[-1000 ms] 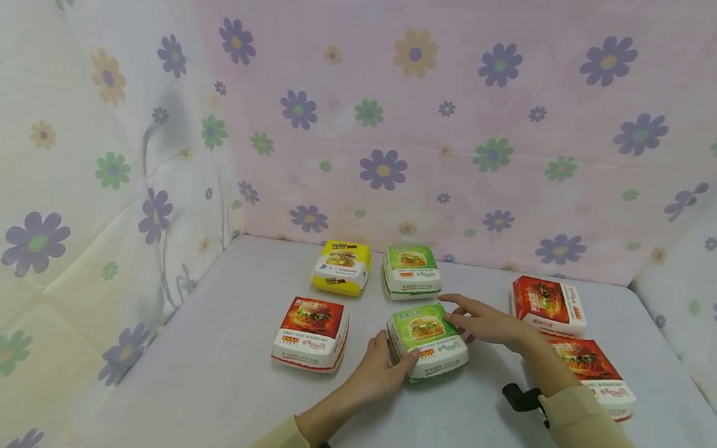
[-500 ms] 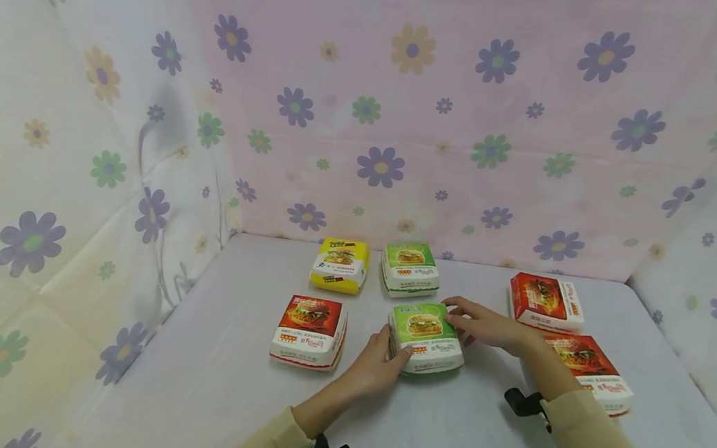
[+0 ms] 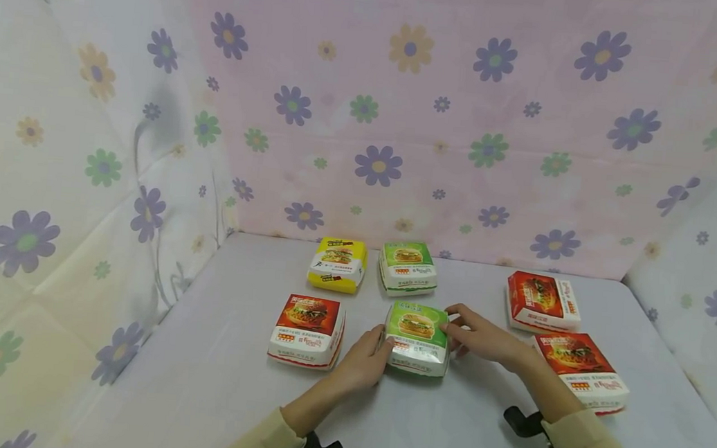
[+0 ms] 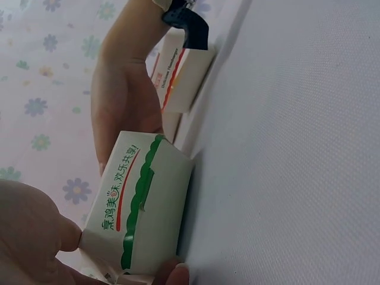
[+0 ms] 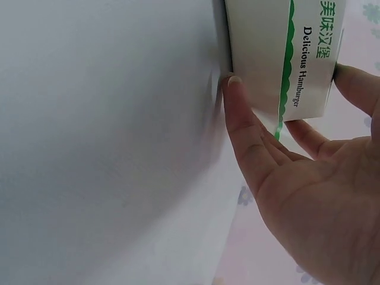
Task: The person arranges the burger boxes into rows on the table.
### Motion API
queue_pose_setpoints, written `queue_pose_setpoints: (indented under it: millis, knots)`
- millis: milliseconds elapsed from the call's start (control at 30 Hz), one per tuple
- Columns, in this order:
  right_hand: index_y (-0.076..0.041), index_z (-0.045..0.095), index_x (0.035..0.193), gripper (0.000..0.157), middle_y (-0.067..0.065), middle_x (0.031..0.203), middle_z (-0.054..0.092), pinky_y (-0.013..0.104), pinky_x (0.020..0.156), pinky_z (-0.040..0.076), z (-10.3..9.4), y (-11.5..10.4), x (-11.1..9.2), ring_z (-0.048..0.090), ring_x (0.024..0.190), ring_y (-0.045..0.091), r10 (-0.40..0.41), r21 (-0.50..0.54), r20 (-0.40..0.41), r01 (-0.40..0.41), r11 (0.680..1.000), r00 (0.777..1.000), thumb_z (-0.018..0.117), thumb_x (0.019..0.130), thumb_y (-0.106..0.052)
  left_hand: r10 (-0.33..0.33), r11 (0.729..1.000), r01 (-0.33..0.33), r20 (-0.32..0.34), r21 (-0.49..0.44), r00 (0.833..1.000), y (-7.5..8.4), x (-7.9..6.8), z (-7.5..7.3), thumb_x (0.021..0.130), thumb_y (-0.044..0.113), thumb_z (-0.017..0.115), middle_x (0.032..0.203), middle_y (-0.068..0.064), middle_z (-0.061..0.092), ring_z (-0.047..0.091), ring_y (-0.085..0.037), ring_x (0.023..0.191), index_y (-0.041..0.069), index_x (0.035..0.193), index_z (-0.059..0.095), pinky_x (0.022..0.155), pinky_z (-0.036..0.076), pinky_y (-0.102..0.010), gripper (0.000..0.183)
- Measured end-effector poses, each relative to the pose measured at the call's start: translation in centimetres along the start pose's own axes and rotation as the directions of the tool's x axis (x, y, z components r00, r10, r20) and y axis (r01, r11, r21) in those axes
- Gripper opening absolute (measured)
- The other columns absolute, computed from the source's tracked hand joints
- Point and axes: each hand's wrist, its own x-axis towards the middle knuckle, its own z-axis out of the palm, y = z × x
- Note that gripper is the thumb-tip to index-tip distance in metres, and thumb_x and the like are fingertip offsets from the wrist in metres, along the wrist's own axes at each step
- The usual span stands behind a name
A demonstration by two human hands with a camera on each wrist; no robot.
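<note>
A green and white hamburger box [image 3: 417, 332] lies on the table between my two hands. My left hand [image 3: 360, 361] holds its left side, with the thumb at the top edge and fingertips low against the wall, as the left wrist view shows. On the opposite side, my right hand [image 3: 478, 336] grips the far right corner, its thumb at the upper edge and other fingers [image 5: 243, 113] along the side near the tabletop. In the left wrist view, the box's printed side wall [image 4: 139, 202] faces the camera, and part of the right hand shows behind it.
Behind stand a second green box [image 3: 408, 269] and a yellow box [image 3: 337, 264]. A red box [image 3: 307, 331] sits to the left. Two more red boxes, one farther back [image 3: 543, 303] and one nearer [image 3: 580, 371], lie by the right forearm. Flowered cloth walls [image 3: 381, 114] surround the table.
The green box between the hands has turned clockwise from a slant to nearly square and shifted slightly left. Both hands stayed on it, the left hand moving slightly left.
</note>
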Motion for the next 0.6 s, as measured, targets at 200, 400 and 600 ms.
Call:
queue_pose_setpoints:
  millis: [200,400,600]
  knots:
    - [-0.005,0.038,0.147,0.059,0.020,0.130,0.056,0.043,0.090,0.055,0.4,0.5,0.3,0.065,0.097,0.022,0.008,0.025,-0.038,-0.007,1.000,0.999,0.057,0.105,-0.041,-0.003,0.999,0.003,0.003,-0.032,1.000,0.0,0.0,0.0,0.111,0.033,0.037,0.154,-0.031,0.038,0.030,-0.045,0.148,-0.010,0.155,0.030,0.120,0.024,-0.061,0.062]
    - [-0.003,0.039,0.148,0.059,0.021,0.132,0.056,0.043,0.090,0.054,1.1,0.5,0.3,0.063,0.100,0.022,-0.022,0.015,-0.082,0.023,1.000,0.996,0.054,0.106,-0.042,-0.011,0.999,0.010,-0.018,-0.045,1.000,-0.2,-0.1,0.0,0.111,0.035,0.039,0.152,-0.028,0.042,0.032,-0.044,0.147,-0.007,0.155,0.033,0.119,0.025,-0.062,0.061]
    - [-0.004,0.040,0.147,0.056,0.021,0.135,0.055,0.046,0.091,0.053,2.0,0.1,0.2,0.063,0.104,0.022,-0.029,0.006,-0.098,0.029,1.000,0.995,0.052,0.107,-0.042,0.002,0.999,-0.004,-0.048,-0.032,0.999,-0.3,-0.7,-0.2,0.110,0.034,0.041,0.148,-0.028,0.046,0.036,-0.044,0.144,-0.008,0.153,0.036,0.117,0.028,-0.063,0.060]
